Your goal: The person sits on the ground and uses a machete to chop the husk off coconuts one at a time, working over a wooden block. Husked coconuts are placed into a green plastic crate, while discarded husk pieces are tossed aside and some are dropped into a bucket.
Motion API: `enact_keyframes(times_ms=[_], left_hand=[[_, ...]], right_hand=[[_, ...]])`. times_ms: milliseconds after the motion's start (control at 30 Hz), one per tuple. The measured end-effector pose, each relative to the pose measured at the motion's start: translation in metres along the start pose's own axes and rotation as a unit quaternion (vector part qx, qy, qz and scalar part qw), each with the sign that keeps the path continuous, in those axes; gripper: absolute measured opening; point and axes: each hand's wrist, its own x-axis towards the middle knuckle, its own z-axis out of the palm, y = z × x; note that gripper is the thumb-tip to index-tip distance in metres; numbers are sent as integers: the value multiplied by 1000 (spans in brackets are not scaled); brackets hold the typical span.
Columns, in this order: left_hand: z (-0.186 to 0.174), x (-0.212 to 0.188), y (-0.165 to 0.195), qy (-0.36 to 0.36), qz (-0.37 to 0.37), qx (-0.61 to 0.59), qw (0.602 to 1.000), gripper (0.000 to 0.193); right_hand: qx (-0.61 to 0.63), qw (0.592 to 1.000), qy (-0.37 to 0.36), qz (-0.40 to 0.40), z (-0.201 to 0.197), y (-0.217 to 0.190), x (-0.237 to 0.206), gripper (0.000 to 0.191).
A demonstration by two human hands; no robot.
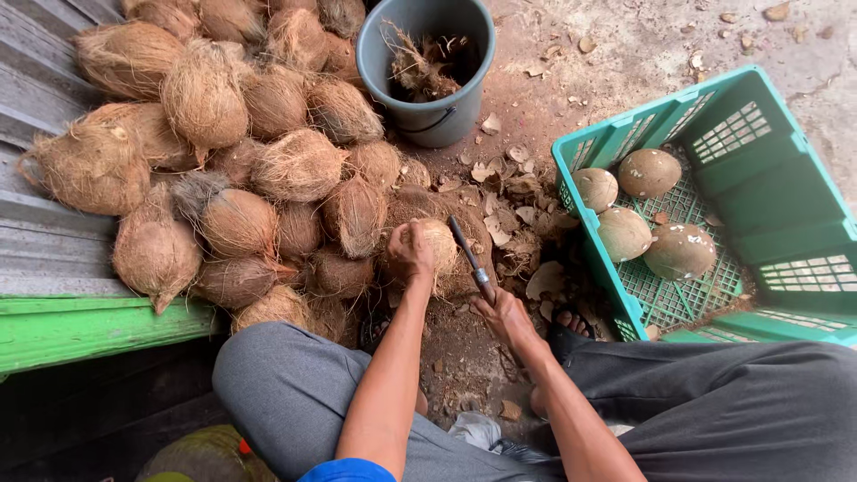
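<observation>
A heap of husked, hairy coconuts (pixel 223 152) filled the upper left of the frame, lying against grey planks (pixel 36 98) above a green board (pixel 80 326). Roughly two dozen showed, though those at the back overlapped too much for an exact count, so by the look of it most of the work was left.

Above the centre stood one grey bucket (pixel 427 67) with fibre scraps inside.

At the centre, the left hand (pixel 409 254) was closed over the top of one fibrous coconut (pixel 437 254) resting on the dirt ground (pixel 607 54), steadying it. Just right of it, the right hand (pixel 504 317) was wrapped around the handle of a dark-bladed knife (pixel 469 259), its blade angled up against the coconut's side. Pale shell chips (pixel 509 201) lay scattered around.

On the right, one teal plastic crate (pixel 768 205) held four coconuts scraped smooth (pixel 647 210), the finished share as far as could be judged.
</observation>
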Motion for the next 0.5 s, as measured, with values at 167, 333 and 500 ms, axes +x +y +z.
enact_keyframes(times_ms=[167,333,500], left_hand=[[-4,14,-7,-102,-19,-6,995,37],[-8,25,-1,-133,-61,-57,988,40],[-13,10,13,-101,-48,-20,993,38]], right_hand=[[-41,996,78,-24,-49,11,-25,41],[48,986,162,6,-74,-11,-43,44],[326,939,95,-48,-60,-38,-48,30]])
